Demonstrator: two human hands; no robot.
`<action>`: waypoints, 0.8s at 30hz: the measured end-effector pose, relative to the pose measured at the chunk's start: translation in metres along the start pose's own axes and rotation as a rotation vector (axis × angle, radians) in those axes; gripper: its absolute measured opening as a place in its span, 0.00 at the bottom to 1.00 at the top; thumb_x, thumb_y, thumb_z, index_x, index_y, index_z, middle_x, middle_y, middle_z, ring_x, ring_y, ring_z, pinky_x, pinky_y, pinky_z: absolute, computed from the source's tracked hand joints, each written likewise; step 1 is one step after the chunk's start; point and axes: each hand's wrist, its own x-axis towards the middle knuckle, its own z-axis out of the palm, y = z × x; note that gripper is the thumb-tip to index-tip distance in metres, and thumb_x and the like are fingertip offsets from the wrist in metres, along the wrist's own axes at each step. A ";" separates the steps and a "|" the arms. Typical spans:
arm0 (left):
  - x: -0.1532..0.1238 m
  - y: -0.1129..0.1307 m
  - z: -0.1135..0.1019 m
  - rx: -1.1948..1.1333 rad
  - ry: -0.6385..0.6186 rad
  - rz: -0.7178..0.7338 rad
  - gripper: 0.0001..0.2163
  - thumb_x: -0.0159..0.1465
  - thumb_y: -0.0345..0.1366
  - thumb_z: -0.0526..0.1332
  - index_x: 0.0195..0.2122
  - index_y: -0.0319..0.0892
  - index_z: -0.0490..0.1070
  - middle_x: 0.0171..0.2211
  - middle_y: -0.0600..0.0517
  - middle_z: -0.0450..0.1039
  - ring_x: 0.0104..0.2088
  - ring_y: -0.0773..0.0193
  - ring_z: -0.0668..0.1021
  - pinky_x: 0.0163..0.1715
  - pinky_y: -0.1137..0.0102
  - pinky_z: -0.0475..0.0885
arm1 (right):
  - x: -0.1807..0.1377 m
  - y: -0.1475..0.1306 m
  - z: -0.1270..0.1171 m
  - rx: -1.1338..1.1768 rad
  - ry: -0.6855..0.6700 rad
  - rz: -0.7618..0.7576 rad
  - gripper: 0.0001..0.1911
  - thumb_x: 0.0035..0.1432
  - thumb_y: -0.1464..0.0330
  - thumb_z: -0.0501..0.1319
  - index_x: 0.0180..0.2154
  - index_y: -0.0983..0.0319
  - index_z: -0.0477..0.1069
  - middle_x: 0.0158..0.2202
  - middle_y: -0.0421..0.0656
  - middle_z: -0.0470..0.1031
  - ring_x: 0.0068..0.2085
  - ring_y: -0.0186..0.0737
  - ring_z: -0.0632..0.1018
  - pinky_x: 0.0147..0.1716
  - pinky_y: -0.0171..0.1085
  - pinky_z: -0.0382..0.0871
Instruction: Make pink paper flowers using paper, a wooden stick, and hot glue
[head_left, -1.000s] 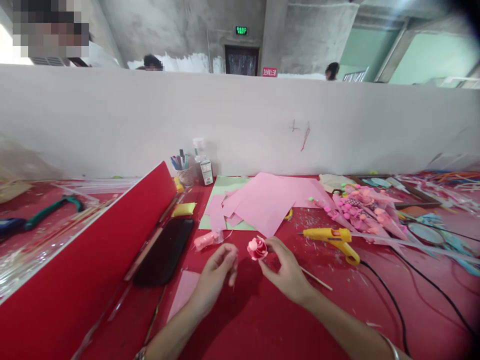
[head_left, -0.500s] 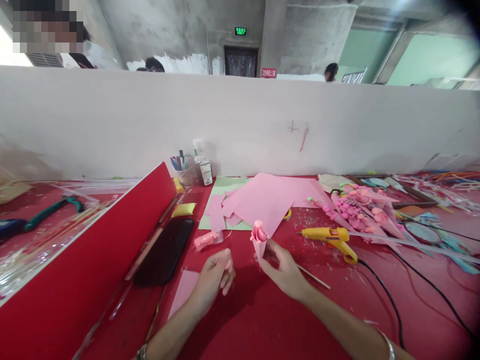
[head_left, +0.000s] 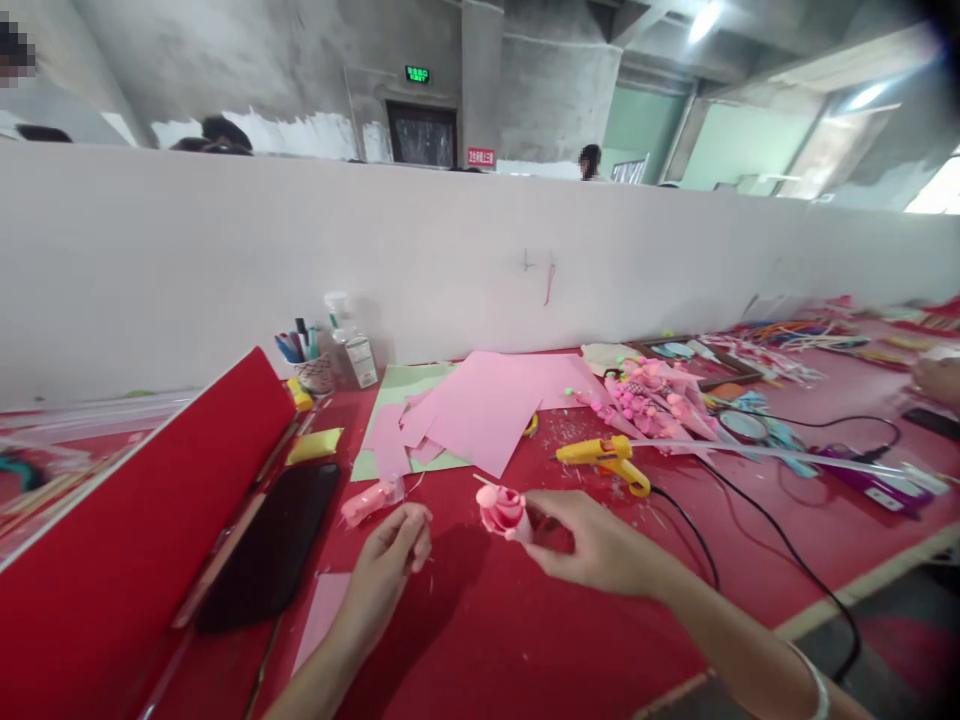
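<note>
My right hand (head_left: 585, 535) grips a small pink paper cone with pink clay-like folds and a round ball at its top (head_left: 502, 510). The cone's top is tilted toward me, so its lower part is mostly hidden. My left hand (head_left: 394, 545) is closed in a pinch to the left of the cone, apart from it; what its fingers hold, if anything, is hidden. Just beyond the left hand lies a plastic-wrapped pink lump (head_left: 371, 500), which looks like soft clay. A pink paper piece (head_left: 321, 610) rests beside the left forearm.
Pink sheets (head_left: 480, 410) lie over green paper at the back. A yellow glue gun (head_left: 600, 452) with a black cord lies right, before a pile of finished-looking pink cones (head_left: 660, 395). At left are a phone (head_left: 274, 545), a yellow packet (head_left: 315, 446) and a red board (head_left: 165, 520).
My view has turned to the right. The cone has gone from upright to tilted, its top now facing me. The pink bit at my left fingertips no longer shows.
</note>
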 end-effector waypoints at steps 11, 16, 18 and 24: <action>0.005 -0.007 -0.002 0.010 0.036 -0.016 0.12 0.49 0.41 0.63 0.32 0.40 0.68 0.22 0.57 0.65 0.20 0.75 0.64 0.24 0.77 0.60 | -0.145 0.062 -0.078 -0.250 -0.017 0.712 0.16 0.51 0.65 0.55 0.43 0.60 0.68 0.43 0.47 0.72 0.44 0.47 0.72 0.41 0.38 0.66; 0.005 -0.006 -0.001 0.023 0.029 -0.024 0.11 0.49 0.39 0.63 0.31 0.40 0.70 0.22 0.57 0.65 0.19 0.75 0.64 0.23 0.77 0.60 | -0.179 0.091 -0.114 -0.093 0.233 0.848 0.17 0.55 0.63 0.51 0.43 0.61 0.69 0.47 0.51 0.69 0.47 0.45 0.71 0.42 0.33 0.65; 0.004 -0.005 -0.001 0.025 0.027 -0.022 0.11 0.49 0.40 0.63 0.31 0.39 0.70 0.22 0.57 0.65 0.19 0.75 0.64 0.22 0.77 0.59 | -0.178 0.101 -0.124 -0.053 0.342 0.841 0.16 0.56 0.64 0.50 0.43 0.63 0.68 0.42 0.52 0.72 0.43 0.44 0.74 0.40 0.33 0.66; 0.005 -0.008 -0.004 0.029 -0.001 -0.035 0.11 0.51 0.41 0.62 0.32 0.40 0.69 0.22 0.57 0.65 0.19 0.75 0.64 0.23 0.78 0.59 | -0.142 0.145 -0.156 -0.356 0.660 0.753 0.19 0.59 0.64 0.45 0.41 0.69 0.66 0.40 0.56 0.72 0.38 0.39 0.75 0.35 0.33 0.66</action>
